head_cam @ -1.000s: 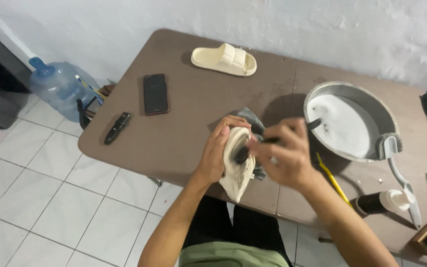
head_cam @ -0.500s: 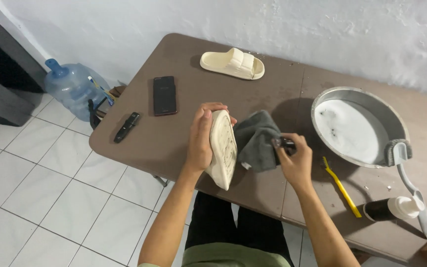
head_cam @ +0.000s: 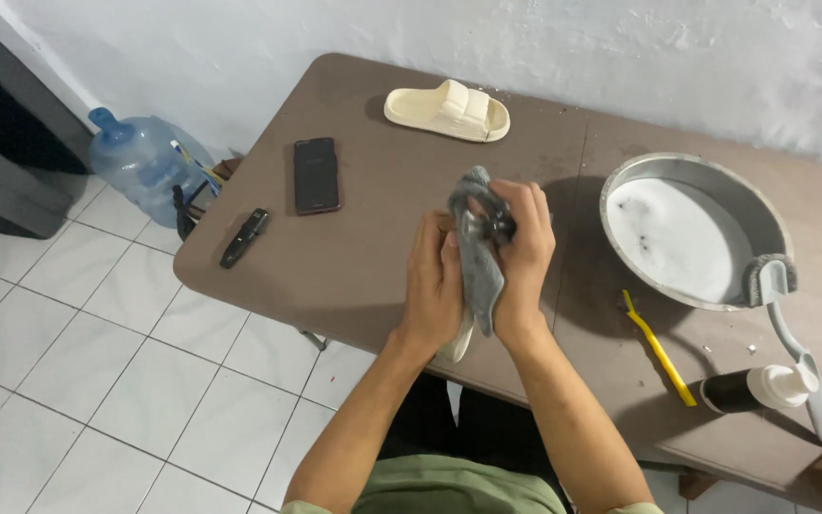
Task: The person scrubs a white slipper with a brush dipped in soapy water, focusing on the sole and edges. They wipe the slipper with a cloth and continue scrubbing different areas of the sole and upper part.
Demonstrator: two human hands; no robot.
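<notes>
Wiping step, by my judgement: my right hand (head_cam: 523, 249) has its fingers closed on a grey cloth (head_cam: 478, 249), pressed against the cream slipper (head_cam: 456, 341) that my left hand (head_cam: 434, 286) grips upright over the near edge of the tabletop (head_cam: 363, 257). Most of that slipper is hidden behind hands and cloth. Next move calls for a firm left-hand hold while the cloth rubs. Count: two slippers, the second (head_cam: 447, 110) lying at the far edge; one basin (head_cam: 692, 228); one phone (head_cam: 317, 175); one yellow toothbrush (head_cam: 657, 347).
</notes>
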